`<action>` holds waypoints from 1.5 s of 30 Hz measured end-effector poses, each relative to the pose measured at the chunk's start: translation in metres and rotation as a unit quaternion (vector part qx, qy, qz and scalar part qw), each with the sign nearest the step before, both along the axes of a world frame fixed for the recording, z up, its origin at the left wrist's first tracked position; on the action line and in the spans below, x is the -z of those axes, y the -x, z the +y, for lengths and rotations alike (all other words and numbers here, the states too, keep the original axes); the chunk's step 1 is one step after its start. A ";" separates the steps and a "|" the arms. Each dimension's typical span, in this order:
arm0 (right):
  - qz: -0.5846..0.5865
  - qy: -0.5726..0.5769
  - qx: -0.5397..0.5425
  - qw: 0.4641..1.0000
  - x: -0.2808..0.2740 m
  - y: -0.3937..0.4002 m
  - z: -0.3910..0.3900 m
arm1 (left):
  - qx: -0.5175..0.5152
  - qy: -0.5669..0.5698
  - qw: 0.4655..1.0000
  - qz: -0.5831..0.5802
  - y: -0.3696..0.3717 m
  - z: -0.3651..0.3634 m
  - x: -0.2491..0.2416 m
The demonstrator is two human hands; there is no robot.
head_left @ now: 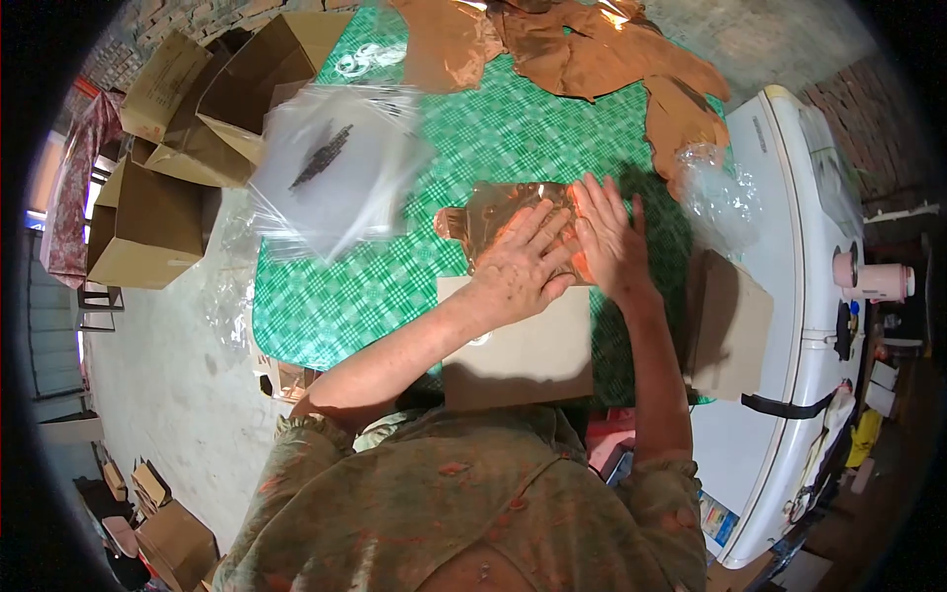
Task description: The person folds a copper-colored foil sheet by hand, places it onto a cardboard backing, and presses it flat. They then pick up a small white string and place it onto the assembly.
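Note:
A shiny copper-coloured foil piece, folded flat like a deflated foil balloon, lies on the green checked tablecloth. A narrow tab of it sticks out to the left. My left hand lies flat across its middle with the fingers stretched out. Against the right part of the foil rests my right hand, its fingers extended. Just below the foil, nearest my body, sits a beige cardboard piece, partly under my left wrist. The foil beneath my palms is hidden.
Larger copper foil pieces spread over the table's far side. Clear plastic bags are stacked at the left; crumpled clear plastic lies at the right. Open cardboard boxes stand left of the table, and a white fridge borders its right.

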State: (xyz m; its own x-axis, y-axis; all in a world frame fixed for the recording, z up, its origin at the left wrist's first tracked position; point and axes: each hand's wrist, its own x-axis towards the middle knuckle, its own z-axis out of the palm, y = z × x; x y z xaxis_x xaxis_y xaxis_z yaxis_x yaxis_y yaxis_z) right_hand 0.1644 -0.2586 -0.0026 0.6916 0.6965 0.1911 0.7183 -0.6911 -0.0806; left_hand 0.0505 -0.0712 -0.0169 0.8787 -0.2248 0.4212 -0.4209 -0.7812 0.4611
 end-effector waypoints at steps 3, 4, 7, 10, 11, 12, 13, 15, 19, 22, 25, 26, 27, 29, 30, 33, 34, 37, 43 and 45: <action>-0.028 0.013 -0.003 1.000 0.002 -0.001 0.000 | 0.003 0.056 0.998 0.026 -0.002 0.002 -0.005; -0.041 0.018 -0.005 0.999 0.003 -0.001 0.000 | 0.003 0.081 0.996 0.040 -0.003 0.003 -0.007; -0.054 -0.006 -0.017 0.998 0.008 -0.004 -0.002 | -0.021 0.113 0.983 0.142 -0.010 0.008 -0.023; -0.079 0.011 -0.008 0.997 0.012 -0.004 0.001 | 0.034 0.075 0.997 0.012 -0.038 0.030 -0.028; -0.060 0.000 -0.007 0.998 0.011 -0.004 0.000 | 0.033 0.053 0.998 0.026 -0.049 0.037 -0.030; -0.040 -0.011 -0.007 0.999 0.008 -0.003 0.000 | 0.031 0.031 0.998 0.040 -0.062 0.046 -0.030; -0.020 -0.022 -0.006 1.000 0.006 -0.002 0.000 | 0.029 0.008 0.998 0.055 -0.073 0.053 -0.032; -0.015 -0.025 -0.008 1.000 0.005 -0.002 0.000 | 0.013 -0.037 0.997 0.074 -0.090 0.061 -0.035; -0.012 -0.018 -0.004 1.000 0.005 -0.002 0.001 | -0.037 -0.100 0.987 0.121 -0.115 0.061 -0.040; -0.018 -0.028 -0.006 0.999 0.008 -0.002 0.001 | -0.072 -0.164 0.960 0.214 -0.131 0.055 -0.049; -0.028 -0.030 -0.009 0.999 0.010 -0.004 0.000 | -0.076 -0.206 0.938 0.269 -0.139 0.051 -0.059; -0.031 -0.031 -0.009 0.999 0.011 -0.004 0.000 | -0.072 -0.214 0.934 0.278 -0.140 0.050 -0.061; -0.033 -0.032 -0.008 0.999 0.012 -0.005 0.000 | -0.059 -0.213 0.932 0.287 -0.143 0.050 -0.061; -0.034 -0.032 -0.006 0.999 0.014 -0.005 0.001 | -0.030 -0.213 0.927 0.306 -0.149 0.049 -0.061; -0.033 -0.030 -0.005 0.999 0.014 -0.005 0.001 | -0.030 -0.214 0.927 0.308 -0.150 0.047 -0.064; -0.027 -0.029 -0.002 0.999 0.015 -0.007 0.001 | -0.011 -0.192 0.917 0.348 -0.159 0.044 -0.072; -0.025 -0.029 -0.002 0.999 0.015 -0.006 0.002 | 0.000 -0.186 0.921 0.341 -0.160 0.045 -0.072; -0.023 -0.019 -0.003 1.000 0.013 -0.006 0.001 | 0.026 -0.178 0.922 0.343 -0.167 0.043 -0.071; -0.018 -0.012 -0.002 1.000 0.015 -0.008 0.001 | 0.011 -0.158 0.880 0.448 -0.179 0.031 -0.073; 0.004 -0.036 -0.009 0.999 0.016 -0.009 -0.002 | 0.032 -0.195 0.872 0.447 -0.181 0.031 -0.075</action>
State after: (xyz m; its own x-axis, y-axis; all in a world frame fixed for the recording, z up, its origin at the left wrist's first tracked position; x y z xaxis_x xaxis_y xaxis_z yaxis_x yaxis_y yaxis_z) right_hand 0.1738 -0.2604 -0.0181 0.6803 0.6938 0.2364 0.7301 -0.6698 -0.1354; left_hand 0.2318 -0.0397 0.0582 0.7966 -0.2589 -0.5462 -0.0778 -0.9401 0.3320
